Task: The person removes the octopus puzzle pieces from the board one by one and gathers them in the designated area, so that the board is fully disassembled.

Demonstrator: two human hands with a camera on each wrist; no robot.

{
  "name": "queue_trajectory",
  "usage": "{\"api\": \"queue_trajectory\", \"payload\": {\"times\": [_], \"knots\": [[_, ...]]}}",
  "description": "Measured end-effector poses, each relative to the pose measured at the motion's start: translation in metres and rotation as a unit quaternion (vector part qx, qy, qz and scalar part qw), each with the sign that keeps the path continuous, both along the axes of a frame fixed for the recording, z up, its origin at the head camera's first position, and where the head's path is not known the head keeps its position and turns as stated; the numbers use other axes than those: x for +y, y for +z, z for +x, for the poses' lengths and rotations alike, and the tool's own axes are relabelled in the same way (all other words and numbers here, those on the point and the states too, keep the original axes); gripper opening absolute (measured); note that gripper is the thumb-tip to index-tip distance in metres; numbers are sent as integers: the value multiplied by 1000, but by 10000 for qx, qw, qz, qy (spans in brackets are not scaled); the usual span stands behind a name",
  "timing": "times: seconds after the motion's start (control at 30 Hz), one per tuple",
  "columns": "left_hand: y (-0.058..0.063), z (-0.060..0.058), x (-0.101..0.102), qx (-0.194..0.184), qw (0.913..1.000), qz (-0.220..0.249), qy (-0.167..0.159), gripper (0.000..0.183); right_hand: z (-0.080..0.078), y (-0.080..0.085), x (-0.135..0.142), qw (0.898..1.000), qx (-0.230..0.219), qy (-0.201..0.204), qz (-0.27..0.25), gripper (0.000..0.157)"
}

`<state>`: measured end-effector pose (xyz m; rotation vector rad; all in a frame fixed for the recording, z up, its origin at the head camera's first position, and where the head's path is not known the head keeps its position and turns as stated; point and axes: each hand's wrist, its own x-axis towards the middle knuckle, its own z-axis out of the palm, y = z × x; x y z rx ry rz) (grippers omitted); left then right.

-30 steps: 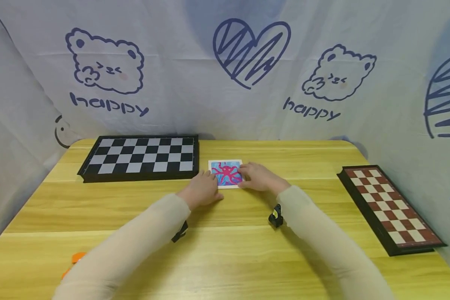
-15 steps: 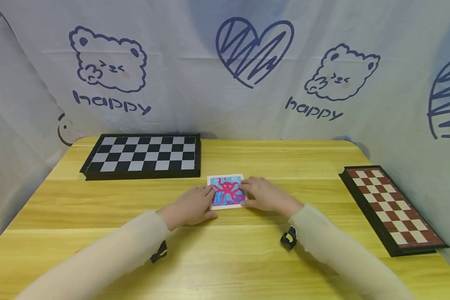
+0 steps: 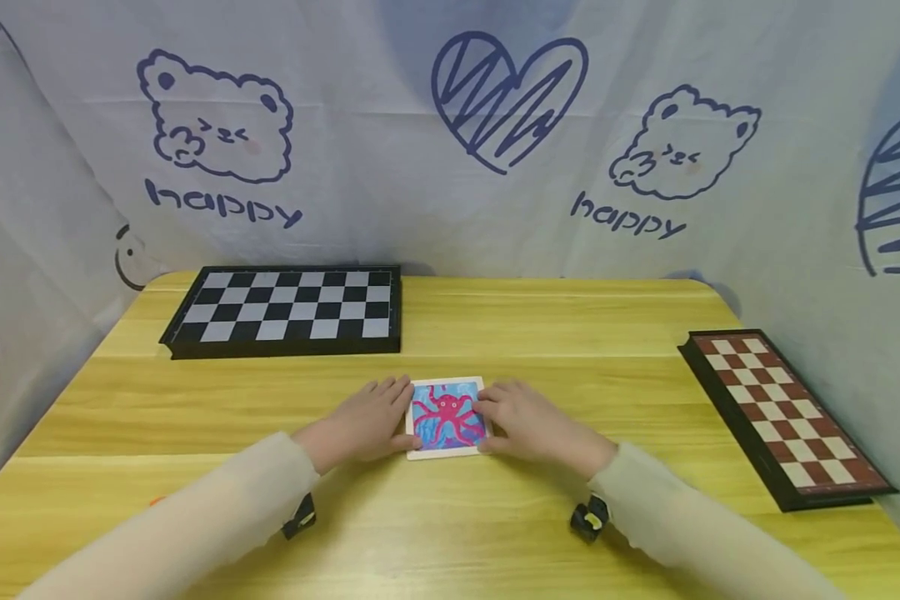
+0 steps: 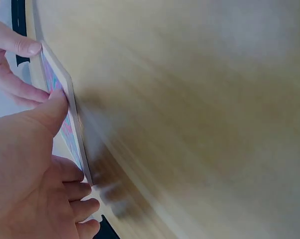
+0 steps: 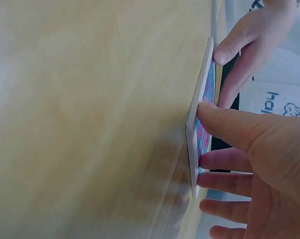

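Observation:
A small square picture of a pink octopus on blue [image 3: 446, 417], with a white border and a thick pale edge, lies on the wooden table [image 3: 450, 533]. My left hand [image 3: 363, 421] touches its left side, thumb near the front corner and straight fingers along the edge. At the right side, my right hand [image 3: 532, 425] rests thumb and fingertips on the border, overlapping the picture's surface. The left wrist view shows the left thumb tip on the near edge of the picture [image 4: 79, 134]. In the right wrist view, the lower fingers of the right hand [image 5: 259, 144] extend past it.
Behind to the left lies a black-and-white checkered board [image 3: 292, 308]. A brown-and-cream checkered board [image 3: 787, 417] sits along the right side. An orange thing [image 3: 157, 502] peeks out behind the left sleeve [image 3: 187, 525]. A printed curtain [image 3: 450, 225] hangs behind the table.
Both hands have slid the octopus picture from near the back of the table toward me, and slightly left. The checkered boards stay in place; more of the orange thing is now hidden.

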<state>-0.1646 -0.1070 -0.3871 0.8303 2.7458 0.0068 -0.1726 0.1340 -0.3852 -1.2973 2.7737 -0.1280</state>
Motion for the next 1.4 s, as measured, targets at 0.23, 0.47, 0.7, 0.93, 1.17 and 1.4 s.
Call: {"api": "queue_trajectory", "payload": {"times": [0.23,0.47,0.7,0.93,1.17,1.4], "knots": [[-2,3,-2,38,9999,92,-80,80,6,2,1,9998,-103,-28,-171,52],[-2,4,-3,57,9998,174,-115,79,-11,6,-16,9900,-1019,-636,-744,42],[0,4,-3,-18,9995,311,-108,81,-33,3,-44,9800,-1564,-1012,-705,43],[-1,1,-2,55,9995,311,49,74,-42,0,-65,9881,-1283,-743,-413,37],[-1,-2,3,200,9997,-62,152,68,-43,-2,-71,9936,-906,-569,-353,34],[2,0,5,135,9994,-95,302,69,-41,-1,-74,9954,-743,-557,-236,33]]}}
